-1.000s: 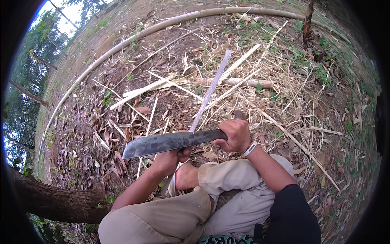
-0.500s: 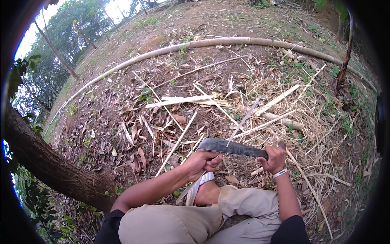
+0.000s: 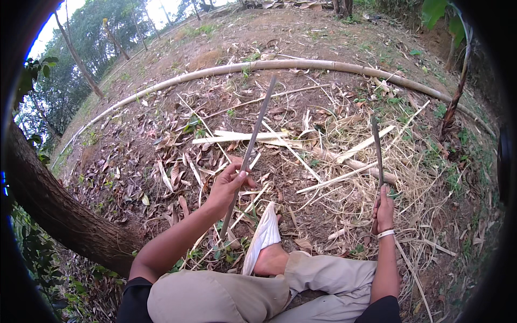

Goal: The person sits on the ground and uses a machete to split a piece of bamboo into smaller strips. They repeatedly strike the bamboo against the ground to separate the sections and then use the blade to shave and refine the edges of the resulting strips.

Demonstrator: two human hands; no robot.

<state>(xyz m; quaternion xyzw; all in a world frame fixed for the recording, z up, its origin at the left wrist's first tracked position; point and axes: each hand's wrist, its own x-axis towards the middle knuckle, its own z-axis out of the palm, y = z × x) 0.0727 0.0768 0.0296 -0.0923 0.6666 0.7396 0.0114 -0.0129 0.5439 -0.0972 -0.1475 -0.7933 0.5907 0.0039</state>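
Between the fingers and thumb of my left hand [image 3: 229, 185] is a long, thin bamboo strip [image 3: 254, 137], greyish on the side that shows. It slants from beside my shin up and away over the ground. Off to the right, my right hand [image 3: 384, 212] is wrapped around the handle of a machete [image 3: 377, 148]. Its dark blade points away from me and is seen nearly edge-on, well apart from the strip. A white cloth [image 3: 264, 234] covers part of my bare foot [image 3: 272, 259], between the two hands.
Pale split bamboo strips [image 3: 237, 138] lie on the leaf-strewn ground ahead. Curly shavings [image 3: 414, 177] are heaped at the right, around a short bamboo piece [image 3: 355, 164]. A long bamboo pole [image 3: 301, 64] crosses farther off. A leaning tree trunk [image 3: 70, 218] stands close on the left.
The machete has come away from the strip, swinging right and turning from flat to pointing away. My left hand has moved left and forward, and the strip now shows at full length.
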